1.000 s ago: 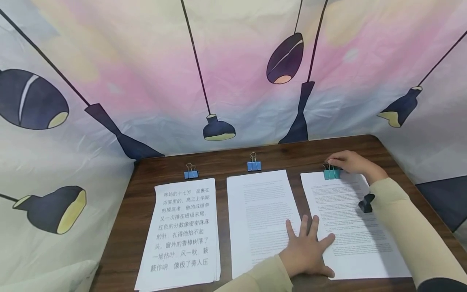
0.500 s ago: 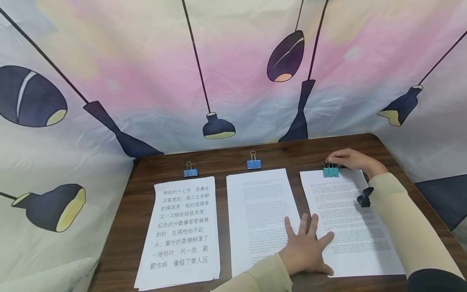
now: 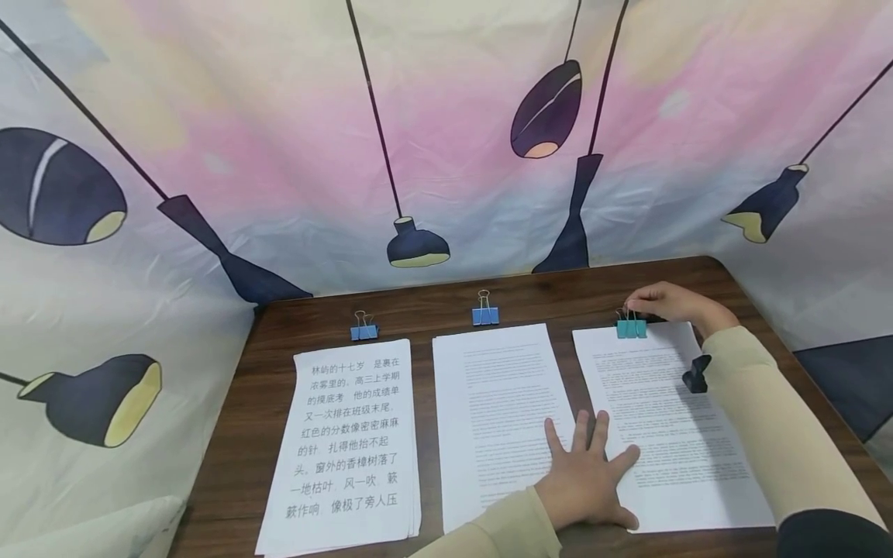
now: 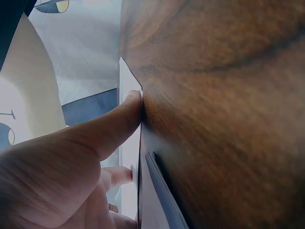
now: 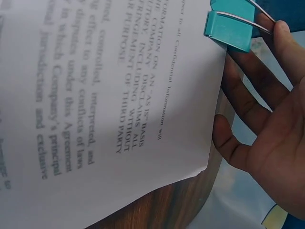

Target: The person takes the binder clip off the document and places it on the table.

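A teal binder clip (image 3: 631, 328) sits on the top edge of the right-hand paper stack (image 3: 670, 434). My right hand (image 3: 677, 304) pinches the clip's wire handle between thumb and index finger. In the right wrist view the clip (image 5: 232, 24) bites over the sheets' edge, and the other fingers (image 5: 231, 143) lie behind that edge. My left hand (image 3: 586, 477) has its fingers spread and rests across the lower left of the same stack and the lower right of the middle stack (image 3: 502, 403). Seen from the left wrist, the thumb (image 4: 126, 114) touches the paper's near edge.
A left paper stack (image 3: 349, 442) with large Chinese print lies on the brown wooden table (image 3: 230, 434). Two blue binder clips stand behind the left and middle stacks, the left clip (image 3: 364, 332) and the middle clip (image 3: 485, 315). A lamp-patterned cloth (image 3: 293, 139) hangs behind.
Very little differs. My right hand, forearm and the teal clip have shifted slightly left in the head view; the pinch on the handle stays. My left hand stays in place.
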`<action>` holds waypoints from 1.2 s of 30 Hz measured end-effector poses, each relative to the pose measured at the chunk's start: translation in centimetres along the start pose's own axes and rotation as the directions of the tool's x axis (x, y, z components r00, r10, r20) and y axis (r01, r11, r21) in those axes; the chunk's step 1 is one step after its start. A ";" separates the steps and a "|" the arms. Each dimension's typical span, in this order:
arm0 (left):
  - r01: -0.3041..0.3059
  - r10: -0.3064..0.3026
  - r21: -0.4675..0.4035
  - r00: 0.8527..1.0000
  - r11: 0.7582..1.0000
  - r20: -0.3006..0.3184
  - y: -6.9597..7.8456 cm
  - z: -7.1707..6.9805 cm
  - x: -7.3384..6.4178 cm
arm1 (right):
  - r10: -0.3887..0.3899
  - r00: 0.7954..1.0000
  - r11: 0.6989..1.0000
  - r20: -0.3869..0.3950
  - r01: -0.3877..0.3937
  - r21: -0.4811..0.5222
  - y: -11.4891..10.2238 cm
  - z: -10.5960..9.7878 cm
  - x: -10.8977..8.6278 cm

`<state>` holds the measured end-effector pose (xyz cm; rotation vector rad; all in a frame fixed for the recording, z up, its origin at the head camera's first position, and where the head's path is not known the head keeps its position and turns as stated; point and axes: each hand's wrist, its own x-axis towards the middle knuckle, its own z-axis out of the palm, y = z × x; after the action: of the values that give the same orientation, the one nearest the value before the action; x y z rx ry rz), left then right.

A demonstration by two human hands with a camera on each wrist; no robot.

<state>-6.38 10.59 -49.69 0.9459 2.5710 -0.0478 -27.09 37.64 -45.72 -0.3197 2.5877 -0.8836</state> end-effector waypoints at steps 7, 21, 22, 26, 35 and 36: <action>0.003 -0.003 0.013 1.000 1.000 -0.004 0.1 0.0 -0.1 | -0.022 1.000 1.000 0.006 0.022 -0.001 0.2 0.0 0.4; -0.007 0.007 0.018 1.000 1.000 -0.005 0.0 0.2 0.0 | -0.014 1.000 1.000 0.001 0.014 -0.013 0.2 -0.2 1.4; -0.009 0.009 0.017 1.000 1.000 -0.005 0.0 0.2 0.0 | -0.015 1.000 1.000 -0.003 0.015 -0.015 0.2 -0.2 1.5; -0.009 0.009 0.013 1.000 1.000 -0.002 -0.2 0.1 0.1 | -0.027 0.999 0.999 -0.021 0.027 -0.029 -0.1 -0.3 1.8; -0.006 0.006 0.011 1.000 1.000 -0.005 -0.1 0.1 0.1 | -0.030 0.999 0.999 -0.030 0.030 -0.023 -0.3 -0.5 1.9; -0.004 0.004 0.016 1.000 1.000 -0.005 -0.1 0.1 0.2 | -0.037 0.999 0.999 -0.036 0.036 -0.025 -0.2 -0.5 2.0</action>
<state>-6.48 10.61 -49.89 0.9585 2.5770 -0.0644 -29.05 37.09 -45.75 -0.3623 2.6356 -0.8790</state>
